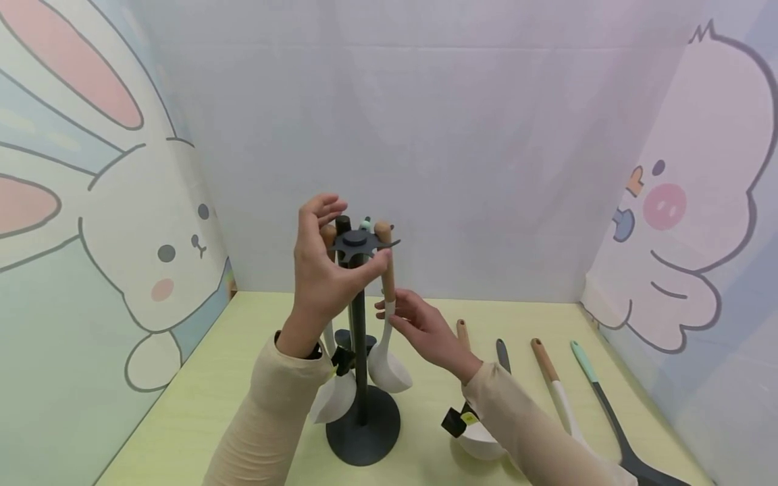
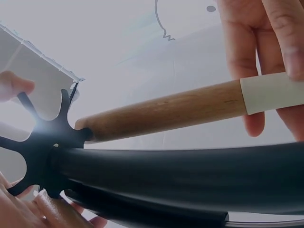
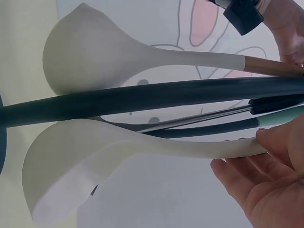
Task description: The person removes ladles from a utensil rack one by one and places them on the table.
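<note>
A black utensil rack (image 1: 356,237) with a hooked top stands on a round base. Its top lies between the thumb and curled fingers of my left hand (image 1: 322,277), which holds it there; the far fingertips are partly hidden. From the right side hangs a white ladle (image 1: 389,371) with a wooden handle, upright by the post. My right hand (image 1: 428,331) pinches its white neck just below the wood, thumb and fingers on either side (image 3: 266,175). A second white ladle (image 3: 90,52) hangs across the post, below my left hand.
Behind the post hang a mint-handled utensil (image 3: 280,116) and a dark-handled one (image 3: 275,102). On the yellow table (image 1: 206,405) at right lie a white-bowled utensil (image 1: 480,444), a wooden-handled one (image 1: 545,361) and a mint-handled black turner (image 1: 608,405). My right sleeve covers part of these.
</note>
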### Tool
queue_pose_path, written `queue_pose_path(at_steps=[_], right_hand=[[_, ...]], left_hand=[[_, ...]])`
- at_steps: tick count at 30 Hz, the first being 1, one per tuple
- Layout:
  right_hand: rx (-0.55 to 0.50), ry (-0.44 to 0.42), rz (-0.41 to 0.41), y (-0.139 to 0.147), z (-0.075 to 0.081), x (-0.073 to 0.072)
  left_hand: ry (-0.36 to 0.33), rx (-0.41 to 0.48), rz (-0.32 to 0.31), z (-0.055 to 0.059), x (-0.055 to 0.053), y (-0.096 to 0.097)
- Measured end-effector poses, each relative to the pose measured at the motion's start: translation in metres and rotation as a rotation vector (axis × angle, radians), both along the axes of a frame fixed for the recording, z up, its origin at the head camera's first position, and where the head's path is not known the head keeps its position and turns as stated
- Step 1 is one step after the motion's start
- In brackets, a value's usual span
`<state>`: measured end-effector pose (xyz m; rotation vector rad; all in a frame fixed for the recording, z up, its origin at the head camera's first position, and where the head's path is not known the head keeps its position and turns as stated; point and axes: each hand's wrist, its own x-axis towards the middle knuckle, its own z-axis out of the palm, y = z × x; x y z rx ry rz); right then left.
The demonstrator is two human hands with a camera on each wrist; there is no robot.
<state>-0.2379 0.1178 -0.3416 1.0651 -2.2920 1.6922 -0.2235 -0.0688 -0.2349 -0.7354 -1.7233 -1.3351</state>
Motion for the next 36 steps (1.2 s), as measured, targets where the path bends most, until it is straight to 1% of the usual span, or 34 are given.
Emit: queue_pose_path(at_steps=[5, 14, 22, 29, 36], right_hand=[[-0.013, -0.023, 0.006, -0.002, -0.002, 0.000], [-0.039, 0.000, -0.001, -0.003, -0.006, 0.001], [-0.046, 0.019, -0.015, -0.003, -0.006, 0.002], [-0.049, 0.024, -0.013, -0.004, -0.005, 0.004], [-0.047, 0.052, -0.006, -0.004, -0.004, 0.004]], left_hand=[[0.006, 0.001, 0.003, 0.000, 0.000, 0.000], [-0.001, -0.012, -0.019, 0.000, 0.000, -0.003], [-0.010, -0.024, -0.044, 0.000, 0.000, -0.006], [-0.026, -0.023, -0.100, 0.001, 0.001, -0.009], [-0.066, 0.002, -0.210, 0.002, -0.001, -0.014]])
